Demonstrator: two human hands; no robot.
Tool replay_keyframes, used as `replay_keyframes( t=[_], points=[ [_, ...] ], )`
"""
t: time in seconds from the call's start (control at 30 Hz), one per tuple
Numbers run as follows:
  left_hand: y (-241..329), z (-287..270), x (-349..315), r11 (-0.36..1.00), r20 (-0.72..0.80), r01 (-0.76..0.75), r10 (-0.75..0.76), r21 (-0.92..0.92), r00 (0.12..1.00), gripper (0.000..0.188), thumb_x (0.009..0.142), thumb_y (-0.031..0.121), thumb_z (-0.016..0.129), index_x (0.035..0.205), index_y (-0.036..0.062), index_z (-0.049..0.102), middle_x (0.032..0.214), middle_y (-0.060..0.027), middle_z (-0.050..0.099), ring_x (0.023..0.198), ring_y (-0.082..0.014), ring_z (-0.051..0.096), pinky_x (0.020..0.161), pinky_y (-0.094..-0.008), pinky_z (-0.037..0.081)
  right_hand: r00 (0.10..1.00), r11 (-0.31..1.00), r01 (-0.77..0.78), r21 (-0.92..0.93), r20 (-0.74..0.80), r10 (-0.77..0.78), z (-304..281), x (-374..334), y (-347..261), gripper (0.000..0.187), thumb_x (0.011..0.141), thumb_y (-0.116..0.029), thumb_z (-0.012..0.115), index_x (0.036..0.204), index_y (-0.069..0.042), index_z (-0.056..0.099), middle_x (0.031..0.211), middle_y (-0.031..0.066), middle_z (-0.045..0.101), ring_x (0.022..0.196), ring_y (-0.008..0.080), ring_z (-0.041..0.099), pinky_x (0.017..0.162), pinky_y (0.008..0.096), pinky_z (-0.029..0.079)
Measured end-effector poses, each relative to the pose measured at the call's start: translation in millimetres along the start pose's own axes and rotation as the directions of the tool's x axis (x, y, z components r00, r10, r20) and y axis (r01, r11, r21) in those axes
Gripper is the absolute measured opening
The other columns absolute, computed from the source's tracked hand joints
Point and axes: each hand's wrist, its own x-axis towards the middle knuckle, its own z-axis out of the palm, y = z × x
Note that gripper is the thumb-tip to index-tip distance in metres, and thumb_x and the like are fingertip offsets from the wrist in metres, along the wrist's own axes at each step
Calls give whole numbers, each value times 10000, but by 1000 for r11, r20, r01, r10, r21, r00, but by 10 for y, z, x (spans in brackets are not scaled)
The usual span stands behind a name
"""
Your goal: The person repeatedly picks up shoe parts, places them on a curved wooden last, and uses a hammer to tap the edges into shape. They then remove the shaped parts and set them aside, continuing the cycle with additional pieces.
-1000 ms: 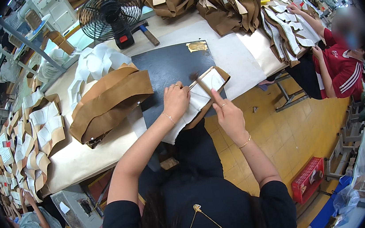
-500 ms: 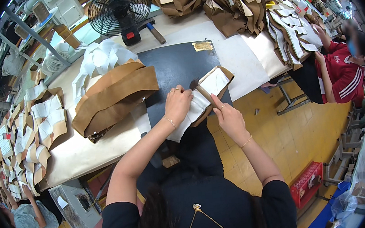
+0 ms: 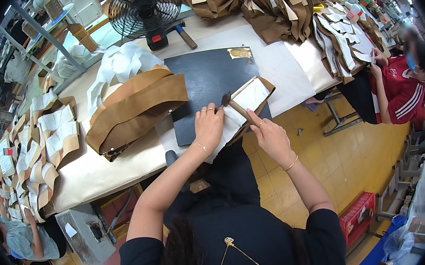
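My left hand rests with bent fingers on a white lining piece, holding it at the near edge of a dark board. Between the fingers of my right hand is a brown-handled brush; its dark tip points up and left, close to my left fingertips. Under the brush lies a brown leather piece with a white panel on it. The thumb of my left hand is mostly hidden. Left of the board stands a curved stack of brown leather strips.
A black fan and a hammer stand beyond the board. Brown and white pieces are heaped at the far right, more at the left. White pieces lie behind the strips. A person in red works at right, another person at left.
My left hand has slid slightly nearer to me along the white lining piece. The brush in my right hand stays at nearly the same spot. The whole view has shifted a little.
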Motion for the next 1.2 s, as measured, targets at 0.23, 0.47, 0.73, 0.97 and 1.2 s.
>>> replay_keyframes(
  t=[0.23,0.47,0.73,0.97,1.2],
  points=[
    [-123,-132,78,913,88,200,-180,-355,980,212,837,149,700,1001,15,711,958,-132,651,924,-316,624,837,-410,484,1000,1000,-19,-21,-5,19,140,-34,2,511,971,-228,574,1470,-245,463,774,112,578,626,332,618,560,441,524],
    [-45,-236,-60,998,62,31,-28,-54,998,212,798,136,732,955,-6,723,935,-135,666,907,-324,640,824,-406,505,994,994,38,103,-109,-27,14,-18,-131,500,971,-221,577,1460,-244,476,769,108,573,610,335,612,570,445,528],
    [-234,-290,-94,891,214,276,-209,-360,954,161,852,162,689,960,53,734,918,-98,650,915,-265,632,818,-399,450,999,999,37,21,36,-37,-11,-14,-98,508,962,-211,590,1457,-245,482,768,105,572,614,334,615,579,446,527],
    [-145,-254,-203,975,77,82,-68,-206,995,144,861,125,668,950,23,716,908,-131,629,915,-332,611,810,-436,476,997,996,74,59,0,-74,129,-155,-124,505,963,-194,593,1454,-239,489,767,101,565,604,325,601,565,437,516],
    [-207,-119,173,886,39,137,-134,-443,990,108,860,99,656,906,3,678,914,-171,613,905,-375,611,798,-455,488,990,985,-52,164,-124,73,-32,-33,-322,500,964,-174,594,1450,-242,498,800,121,595,678,306,611,638,427,506]
  ],
)
